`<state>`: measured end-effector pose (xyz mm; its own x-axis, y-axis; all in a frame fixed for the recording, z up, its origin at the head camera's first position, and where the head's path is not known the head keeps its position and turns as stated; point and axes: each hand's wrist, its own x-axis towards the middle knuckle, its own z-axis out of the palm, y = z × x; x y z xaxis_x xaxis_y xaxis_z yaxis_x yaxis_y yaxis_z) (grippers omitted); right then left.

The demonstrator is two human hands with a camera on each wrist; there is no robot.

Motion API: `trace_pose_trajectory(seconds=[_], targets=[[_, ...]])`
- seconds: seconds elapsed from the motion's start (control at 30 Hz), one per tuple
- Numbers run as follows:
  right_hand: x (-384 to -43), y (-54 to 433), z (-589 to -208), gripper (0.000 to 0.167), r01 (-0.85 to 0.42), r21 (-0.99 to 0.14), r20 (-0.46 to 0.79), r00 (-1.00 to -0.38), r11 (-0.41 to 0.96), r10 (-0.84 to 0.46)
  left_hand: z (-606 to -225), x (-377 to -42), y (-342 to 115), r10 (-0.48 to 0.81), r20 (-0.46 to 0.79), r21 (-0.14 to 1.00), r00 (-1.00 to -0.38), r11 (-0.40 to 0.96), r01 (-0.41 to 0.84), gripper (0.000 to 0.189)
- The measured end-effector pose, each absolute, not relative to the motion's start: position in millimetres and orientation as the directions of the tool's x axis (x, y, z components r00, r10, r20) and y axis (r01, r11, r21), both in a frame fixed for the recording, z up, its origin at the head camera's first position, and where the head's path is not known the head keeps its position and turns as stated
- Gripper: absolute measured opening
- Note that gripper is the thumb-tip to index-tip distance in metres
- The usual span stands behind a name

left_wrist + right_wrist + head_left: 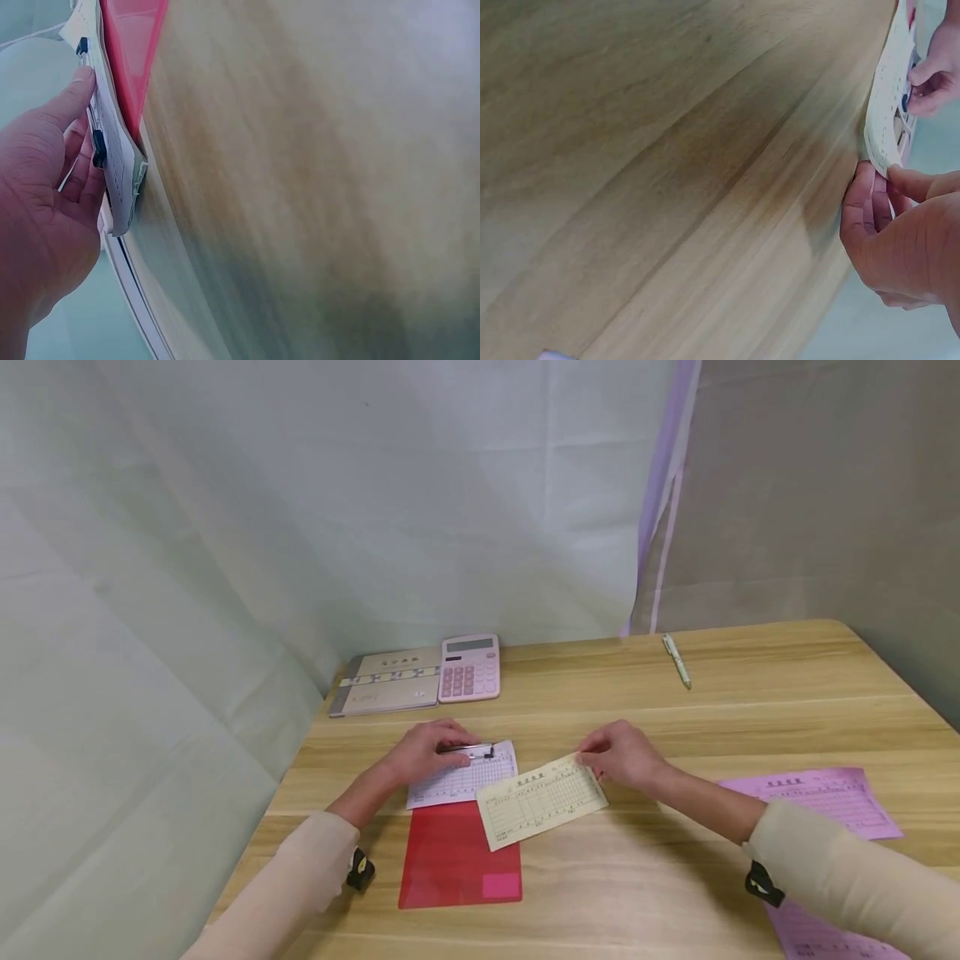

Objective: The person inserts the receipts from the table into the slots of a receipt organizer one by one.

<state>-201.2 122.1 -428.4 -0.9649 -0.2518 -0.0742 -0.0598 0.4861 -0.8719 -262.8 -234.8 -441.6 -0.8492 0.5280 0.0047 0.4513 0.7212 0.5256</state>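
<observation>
A red clipboard (450,852) lies on the table with a white printed form (457,785) across its upper part. At its top edge my left hand (431,750) grips the metal clip (88,97); in the left wrist view the thumb presses on it between its black ends, with the fingers behind. My right hand (626,758) pinches the upper right corner of a pale yellow printed form (543,802) between thumb and fingers. The yellow form slants, its left end overlapping the white form and the red board in the head view.
Pink forms (821,802) lie at the right, partly beneath the right sleeve. A pink calculator (470,668) and a notebook (390,681) with a patterned band sit at the back left. A pen (677,661) lies at the back right of the wooden table (585,702).
</observation>
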Motion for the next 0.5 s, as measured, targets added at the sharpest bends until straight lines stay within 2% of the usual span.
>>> trace_pose_trajectory(seconds=[0.17, 0.4, 0.5], targets=[[-201.2, 118.8, -428.3, 0.008, -0.086, -0.856, -0.063, -0.962, 0.509, -0.267, -443.4, -263.0, -235.7, 0.531, 0.007, 0.522, -0.847, 0.721, 0.456, 0.037], [-204.7, 115.0, -425.9, 0.004, -0.279, -0.760, 0.076, -0.935, 0.587, -0.345, -444.3, -264.1, -236.1, 0.530, 0.010, 0.520, -0.848, 0.722, 0.457, 0.037], [-206.2, 110.7, -424.3, 0.006, -0.221, -0.797, 0.036, -0.946, 0.562, -0.321, -443.6, -264.5, -235.9, 0.529, 0.008, 0.519, -0.848, 0.723, 0.456, 0.037]])
